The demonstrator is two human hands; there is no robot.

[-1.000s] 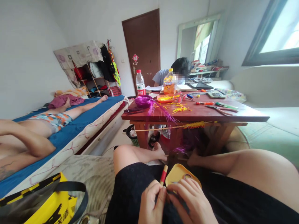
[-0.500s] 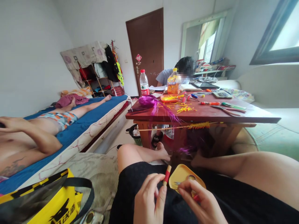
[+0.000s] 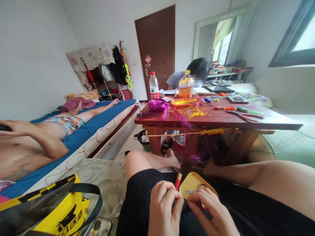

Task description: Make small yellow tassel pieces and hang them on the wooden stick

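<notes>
Over my lap, my left hand (image 3: 165,205) is closed around a spool of red thread (image 3: 177,182), its pale end sticking up past the fingers. My right hand (image 3: 209,208) is beside it, thumb and forefinger pinched together; what they hold is too small to make out. The fingertips of both hands are close but apart. Behind them lies a yellow tray (image 3: 193,177) with small scissors (image 3: 192,191) in it. Something reddish shows in part under my right hand.
A dark red table (image 3: 261,126) ahead bears purple fibres (image 3: 157,104), yellow pieces (image 3: 199,114), pliers (image 3: 242,115) and bottles. A stick with yellow bits (image 3: 182,134) runs along its front. One person bends over the table, another lies on the bed (image 3: 103,113). A yellow bag (image 3: 71,213) stands at left.
My left hand has moved right and turned, so the spool sits lower behind its fingers. Both hands' fingertips are nearer each other. The view has shifted slightly.
</notes>
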